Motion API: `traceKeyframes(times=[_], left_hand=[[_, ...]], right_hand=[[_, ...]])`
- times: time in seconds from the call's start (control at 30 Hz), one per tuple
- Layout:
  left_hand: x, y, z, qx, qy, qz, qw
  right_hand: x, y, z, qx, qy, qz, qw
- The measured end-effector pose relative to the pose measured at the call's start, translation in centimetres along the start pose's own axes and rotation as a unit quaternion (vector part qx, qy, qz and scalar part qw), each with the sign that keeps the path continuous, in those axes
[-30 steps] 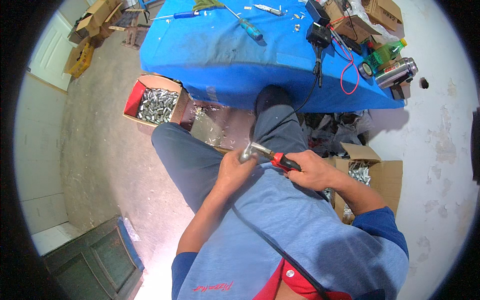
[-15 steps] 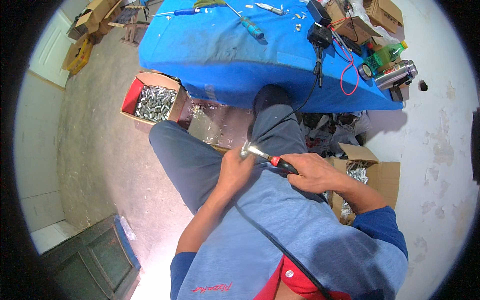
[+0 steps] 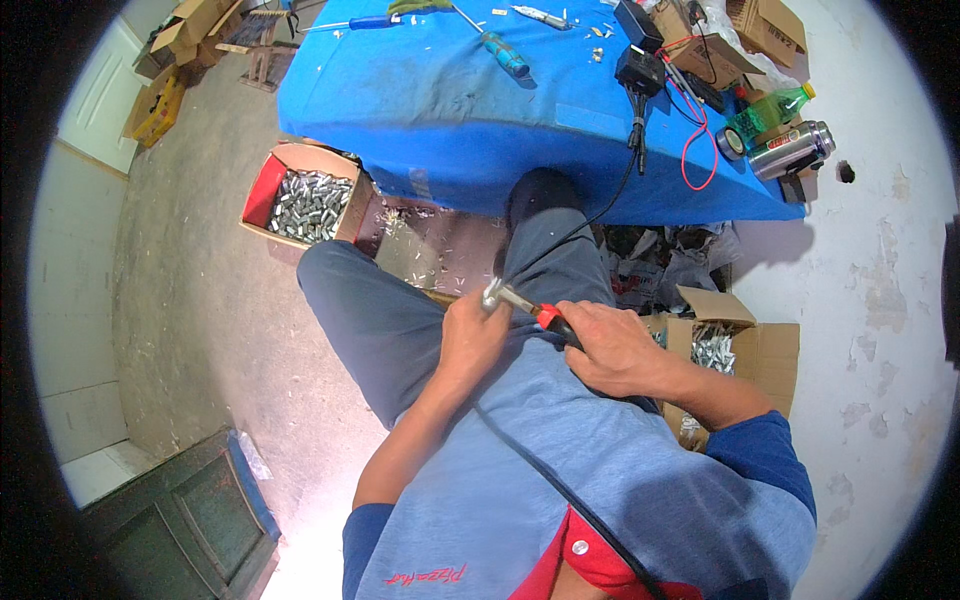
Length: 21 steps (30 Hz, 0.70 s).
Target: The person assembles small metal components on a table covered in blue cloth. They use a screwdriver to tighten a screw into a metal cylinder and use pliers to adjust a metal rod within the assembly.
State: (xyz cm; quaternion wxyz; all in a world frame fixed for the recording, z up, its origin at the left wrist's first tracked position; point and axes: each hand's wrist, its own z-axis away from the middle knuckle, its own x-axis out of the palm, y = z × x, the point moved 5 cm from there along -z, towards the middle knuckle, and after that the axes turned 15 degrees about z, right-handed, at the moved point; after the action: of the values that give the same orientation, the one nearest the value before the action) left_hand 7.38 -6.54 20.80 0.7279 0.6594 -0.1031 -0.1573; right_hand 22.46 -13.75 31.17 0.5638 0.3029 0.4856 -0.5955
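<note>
My left hand [image 3: 473,343] is closed around a small shiny metal piece [image 3: 491,294], which shows at the fingertips above my lap. In my right hand [image 3: 615,350] is a hand tool with a black and red handle [image 3: 549,317] and a silver metal shaft [image 3: 517,300]. The end of that shaft meets the metal piece at my left fingertips. My fingers hide much of the piece, and the exact kind of tool cannot be made out.
A carton [image 3: 348,207] of silver metal cylinders stands left of my knees. Another carton [image 3: 772,365] with silver pieces is beside my right arm. On the blue-covered table [image 3: 430,100] lie screwdrivers [image 3: 505,55], a black adapter [image 3: 640,70], a green bottle [image 3: 775,108] and a steel flask [image 3: 793,150].
My right hand has shifted slightly left and turned, so the tool's shaft tilts more steeply. My left hand stays almost in place with the metal piece.
</note>
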Motion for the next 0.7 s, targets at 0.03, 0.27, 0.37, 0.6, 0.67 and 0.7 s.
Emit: traceKeyframes(times=[0.03, 0.27, 0.37, 0.6, 0.67, 0.7], left_hand=[[0.0, 0.1, -0.1, 0.007, 0.005, -0.009, 1.000], [0.1, 0.8, -0.2, 0.023, 0.042, -0.042, 0.998], [0.2, 0.9, -0.3, 0.026, 0.050, -0.060, 0.997], [0.3, 1.6, -0.4, 0.030, 0.061, -0.085, 0.994], [0.4, 1.4, -0.4, 0.030, 0.060, -0.088, 0.994], [0.4, 1.2, -0.4, 0.031, 0.061, -0.090, 0.994]], right_hand=[[0.1, -0.1, 0.0, 0.002, 0.011, 0.009, 1.000], [0.4, -0.7, 0.2, 0.009, 0.085, 0.035, 0.996], [0.4, -0.8, 0.2, 0.009, 0.098, 0.048, 0.994], [0.5, -0.6, -0.1, 0.001, 0.094, 0.058, 0.994], [0.5, -0.4, -0.1, 0.016, 0.055, 0.046, 0.997], [0.6, -0.3, 0.0, 0.024, 0.035, 0.041, 0.998]])
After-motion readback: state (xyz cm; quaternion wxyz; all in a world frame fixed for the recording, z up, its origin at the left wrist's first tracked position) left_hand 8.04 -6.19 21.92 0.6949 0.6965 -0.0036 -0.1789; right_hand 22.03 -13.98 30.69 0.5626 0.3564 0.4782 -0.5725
